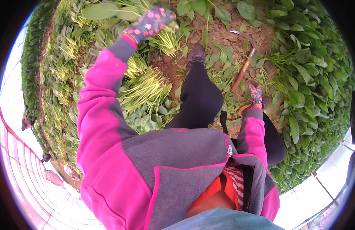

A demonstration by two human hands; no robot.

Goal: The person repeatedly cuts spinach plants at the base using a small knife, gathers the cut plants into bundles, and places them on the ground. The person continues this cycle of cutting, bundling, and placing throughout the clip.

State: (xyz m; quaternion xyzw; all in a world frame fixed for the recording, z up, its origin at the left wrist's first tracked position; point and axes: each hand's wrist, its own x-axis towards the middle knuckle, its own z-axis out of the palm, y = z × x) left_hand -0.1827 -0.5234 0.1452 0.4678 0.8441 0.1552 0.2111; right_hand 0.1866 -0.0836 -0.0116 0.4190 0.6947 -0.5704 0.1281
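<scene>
Head view, upper left: gloved left hand closed around bunch of spinach-like greens. Looks light, crisp-stemmed, easily bruised; probably best held round the stems. Right of centre: gloved right hand near wooden-handled sickle, grip impossible to tell.

cut bundles lie left of the left leg; right of it, a sickle rests on soil, ahead and left of the right hand, with standing plants farther right.
</scene>
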